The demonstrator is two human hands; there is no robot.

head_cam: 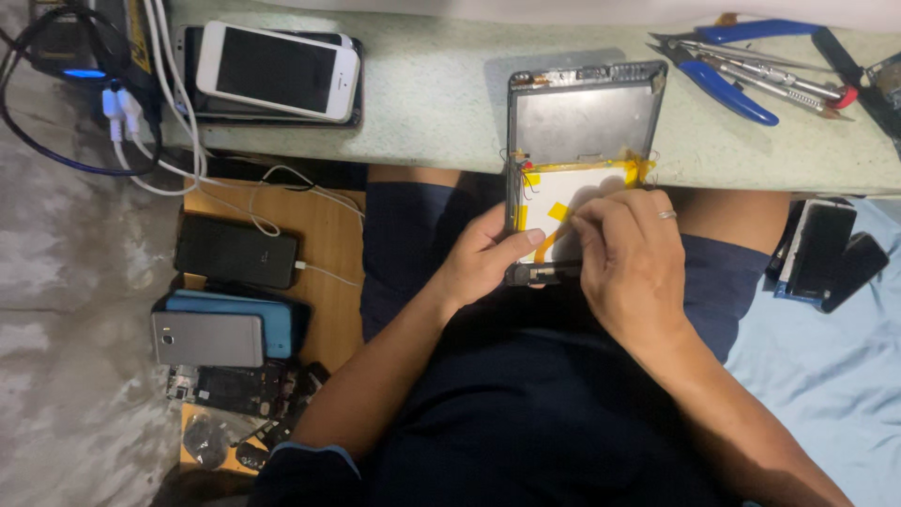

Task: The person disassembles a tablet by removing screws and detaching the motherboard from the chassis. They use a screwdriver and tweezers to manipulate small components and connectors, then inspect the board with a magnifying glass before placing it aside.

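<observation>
Both hands grip an opened tablet [582, 122]. Left hand [483, 258] thumb and right hand [629, 258] fingertips pinch yellow tape [556, 214] on its battery [563, 192]

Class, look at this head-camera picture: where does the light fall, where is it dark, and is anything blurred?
Head view: light falls brightest on the worktop and the white phone; the opened tablet casts a soft shadow leftward; the lap below both hands is near black; the left hand and right hand look sharp.

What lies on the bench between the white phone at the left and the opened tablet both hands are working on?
In the head view, only bare pale bench top lies between the white phone and the opened tablet; left hand and right hand sit at the tablet's lower end.
</observation>
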